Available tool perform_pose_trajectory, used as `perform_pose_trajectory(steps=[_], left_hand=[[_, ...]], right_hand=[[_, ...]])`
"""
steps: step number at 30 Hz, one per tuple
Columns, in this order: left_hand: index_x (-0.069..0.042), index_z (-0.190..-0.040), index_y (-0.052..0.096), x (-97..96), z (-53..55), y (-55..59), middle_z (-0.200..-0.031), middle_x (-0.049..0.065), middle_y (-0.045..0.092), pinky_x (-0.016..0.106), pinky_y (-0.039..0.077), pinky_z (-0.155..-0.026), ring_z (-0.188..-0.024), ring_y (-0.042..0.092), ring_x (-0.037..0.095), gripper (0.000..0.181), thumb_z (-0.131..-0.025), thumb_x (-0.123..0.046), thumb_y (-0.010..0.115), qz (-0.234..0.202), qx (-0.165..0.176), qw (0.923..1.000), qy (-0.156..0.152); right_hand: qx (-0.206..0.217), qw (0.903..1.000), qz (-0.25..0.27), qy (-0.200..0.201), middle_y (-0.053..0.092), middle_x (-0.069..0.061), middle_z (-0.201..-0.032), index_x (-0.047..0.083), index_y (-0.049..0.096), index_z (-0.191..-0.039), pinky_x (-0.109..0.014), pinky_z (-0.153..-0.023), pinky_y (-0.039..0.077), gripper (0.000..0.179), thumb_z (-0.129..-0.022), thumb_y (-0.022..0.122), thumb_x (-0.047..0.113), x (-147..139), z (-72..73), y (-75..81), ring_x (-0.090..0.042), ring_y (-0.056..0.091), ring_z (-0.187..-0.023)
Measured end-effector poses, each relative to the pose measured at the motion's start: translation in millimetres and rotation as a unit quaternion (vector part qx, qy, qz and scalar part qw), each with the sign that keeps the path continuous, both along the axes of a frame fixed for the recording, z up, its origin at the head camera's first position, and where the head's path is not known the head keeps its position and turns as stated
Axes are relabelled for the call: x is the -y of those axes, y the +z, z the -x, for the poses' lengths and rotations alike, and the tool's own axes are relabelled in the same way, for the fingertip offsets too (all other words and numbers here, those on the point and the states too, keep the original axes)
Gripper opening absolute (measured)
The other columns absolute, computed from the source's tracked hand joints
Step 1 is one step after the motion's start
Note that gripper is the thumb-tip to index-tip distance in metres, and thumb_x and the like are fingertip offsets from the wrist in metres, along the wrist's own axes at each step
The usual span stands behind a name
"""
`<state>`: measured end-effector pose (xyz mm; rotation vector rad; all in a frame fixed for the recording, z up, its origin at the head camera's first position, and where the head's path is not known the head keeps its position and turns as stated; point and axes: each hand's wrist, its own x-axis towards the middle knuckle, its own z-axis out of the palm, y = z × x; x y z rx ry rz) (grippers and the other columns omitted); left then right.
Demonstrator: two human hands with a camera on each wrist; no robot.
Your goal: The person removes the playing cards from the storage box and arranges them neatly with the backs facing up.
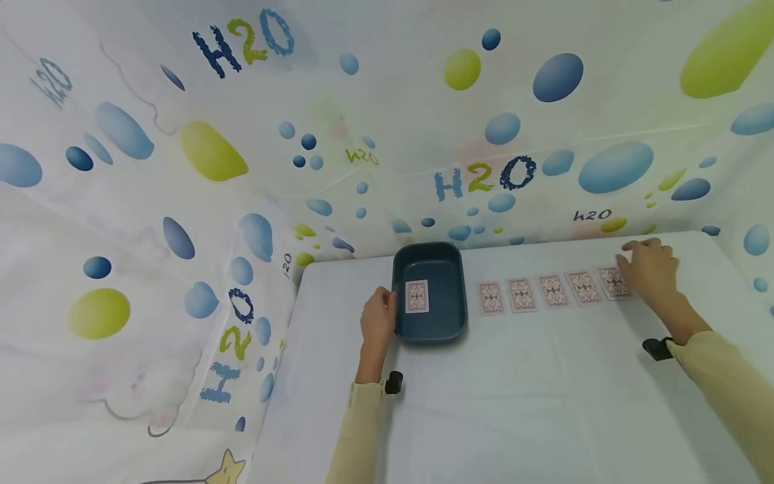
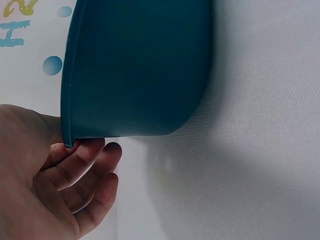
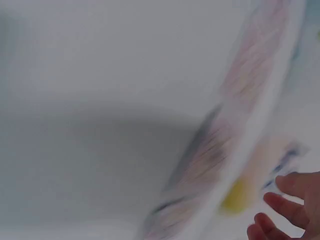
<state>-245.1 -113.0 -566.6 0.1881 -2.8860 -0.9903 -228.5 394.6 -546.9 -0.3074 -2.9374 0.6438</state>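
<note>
A dark blue-green plastic tray (image 1: 438, 323) stands on the table, with one red-patterned playing card (image 1: 416, 296) lying inside near its left wall. My left hand (image 1: 379, 316) grips the tray's left rim; in the left wrist view, the hand (image 2: 60, 185) has its thumb partly hidden by the rim and its fingers bent against the outer wall. To the right, several playing cards (image 1: 521, 294) lie back up in a row. Over the right end of that row hovers my right hand (image 1: 652, 271), fingers loosely bent, partly overlapping the last card (image 1: 615, 283). Nothing shows between the fingers (image 3: 285, 210).
A white cloth covers the table (image 1: 514, 410). Behind and to the left hang white sheets (image 1: 393, 101) printed with blue and green drops. A black wrist strap piece (image 1: 394, 382) sits at the left cuff, another (image 1: 657, 349) at the right.
</note>
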Motion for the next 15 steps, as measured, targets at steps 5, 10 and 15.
perform_pose_trajectory(steps=[5, 10, 15], left_hand=[[-0.009, -0.103, 0.063, -0.7, -0.1, -0.2, -0.088, 0.008, 0.066, 0.031, 0.045, -0.059, -0.070, 0.057, 0.019, 0.021, -0.104, -0.028, 0.055, -0.006, -0.003, 1.0000, -0.002], [-0.009, -0.102, 0.063, 0.1, -0.1, -2.1, -0.087, 0.008, 0.066, 0.029, 0.044, -0.057, -0.068, 0.057, 0.018, 0.021, -0.104, -0.028, 0.055, -0.005, -0.001, 1.0000, -0.004], [-0.009, -0.102, 0.064, -1.0, 0.6, -2.0, -0.089, 0.009, 0.067, 0.032, 0.045, -0.059, -0.071, 0.058, 0.020, 0.021, -0.104, -0.028, 0.056, -0.005, -0.005, 1.0000, 0.000]], right_hand=[[-0.064, 0.9839, 0.061, 0.155, 0.046, -0.037, -0.135, -0.007, 0.051, -0.136, -0.066, -0.101, 0.039, 0.044, -0.099, 0.061, 0.015, 105, 22.8, 33.1, -0.054, 0.047, -0.121], [0.008, 0.9601, 0.069, 0.271, 0.046, -0.028, -0.144, 0.000, 0.043, -0.147, -0.053, -0.099, 0.049, 0.063, -0.098, 0.066, 0.032, 221, 38.0, 52.4, -0.042, 0.057, -0.123], [0.123, 0.9418, 0.020, 0.312, 0.043, -0.030, -0.149, -0.003, 0.033, -0.151, -0.051, -0.108, 0.044, 0.080, -0.095, 0.068, 0.042, 309, 55.0, 46.2, -0.042, 0.049, -0.135]])
